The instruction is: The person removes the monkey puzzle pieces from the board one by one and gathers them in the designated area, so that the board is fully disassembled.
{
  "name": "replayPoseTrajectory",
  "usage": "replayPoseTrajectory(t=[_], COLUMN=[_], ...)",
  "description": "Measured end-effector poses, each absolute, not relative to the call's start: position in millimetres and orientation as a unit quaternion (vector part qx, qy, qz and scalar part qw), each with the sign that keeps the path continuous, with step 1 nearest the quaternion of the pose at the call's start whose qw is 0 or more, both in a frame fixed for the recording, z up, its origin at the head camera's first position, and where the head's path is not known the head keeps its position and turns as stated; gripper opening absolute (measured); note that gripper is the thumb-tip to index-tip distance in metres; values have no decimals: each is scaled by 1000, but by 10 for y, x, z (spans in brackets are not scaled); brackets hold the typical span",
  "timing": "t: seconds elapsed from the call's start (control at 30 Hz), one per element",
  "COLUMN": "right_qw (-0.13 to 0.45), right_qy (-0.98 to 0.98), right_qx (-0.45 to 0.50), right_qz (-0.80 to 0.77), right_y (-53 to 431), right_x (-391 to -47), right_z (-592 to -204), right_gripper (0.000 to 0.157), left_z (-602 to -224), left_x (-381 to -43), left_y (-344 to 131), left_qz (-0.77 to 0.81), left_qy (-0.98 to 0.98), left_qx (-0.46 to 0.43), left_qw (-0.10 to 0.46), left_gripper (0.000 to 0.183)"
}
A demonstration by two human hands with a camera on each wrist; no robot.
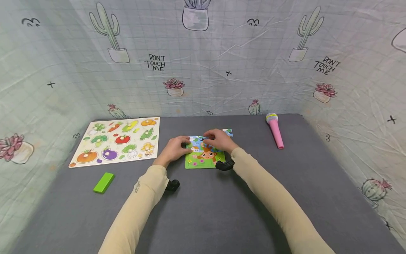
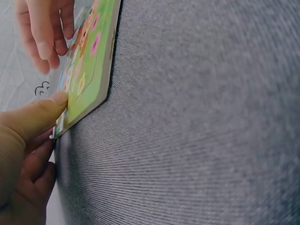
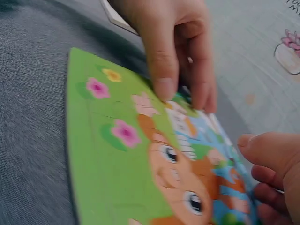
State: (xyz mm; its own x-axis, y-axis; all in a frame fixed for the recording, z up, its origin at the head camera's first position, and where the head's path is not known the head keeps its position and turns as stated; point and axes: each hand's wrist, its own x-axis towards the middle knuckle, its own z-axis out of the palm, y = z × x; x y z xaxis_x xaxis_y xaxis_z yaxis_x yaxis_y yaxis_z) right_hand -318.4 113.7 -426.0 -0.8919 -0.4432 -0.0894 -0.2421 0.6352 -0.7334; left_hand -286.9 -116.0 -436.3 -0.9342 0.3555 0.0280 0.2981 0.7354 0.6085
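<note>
A jigsaw puzzle [image 1: 200, 163] with a cartoon monkey, flowers and a green border lies flat on the grey table. My left hand [image 1: 175, 149] grips its left edge, thumb on the top face and fingers at the side, as the left wrist view shows. Over the upper right part of the puzzle hovers my right hand [image 1: 221, 140], fingers loosely bent. In the right wrist view the thumb and fingers of this right hand [image 3: 276, 164] stand apart, with no piece visible between them. A loose blue-and-green puzzle piece [image 1: 228, 132] lies behind the right hand, partly hidden by it.
To the left lies a white board with vegetable pictures [image 1: 118, 157]. A bright green block [image 1: 104, 182] sits in front of it. At the back right is a pink toy microphone [image 1: 275, 131]. A patterned cloth [image 1: 203, 102] rises behind the grey table [image 1: 203, 218].
</note>
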Motion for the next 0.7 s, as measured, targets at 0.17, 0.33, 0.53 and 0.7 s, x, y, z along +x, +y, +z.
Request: replayPoseTrajectory(t=[0.17,0.33,0.53,0.7], right_qw=[124,112,99,102], right_qy=[888,906,931,933], right_qx=[-204,-194,-195,-198], right_qz=[-392,-359,-292,-283], right_y=[1080,1023,954,944], right_x=[-3165,-3133,-3113,-3109], right_z=[-4353,-4368,-4364,-4340], right_gripper=[36,36,35,33], left_z=[-4359,-4354,-4339,-4347], left_x=[-2860,-2864,-2869,-2874], left_y=[-1168,-1179,-1184,-1188], left_qz=[327,330,331,329], left_qy=[928,927,927,928], left_qx=[168,170,167,167], left_qw=[51,55,61,60], left_gripper=[42,41,42,42])
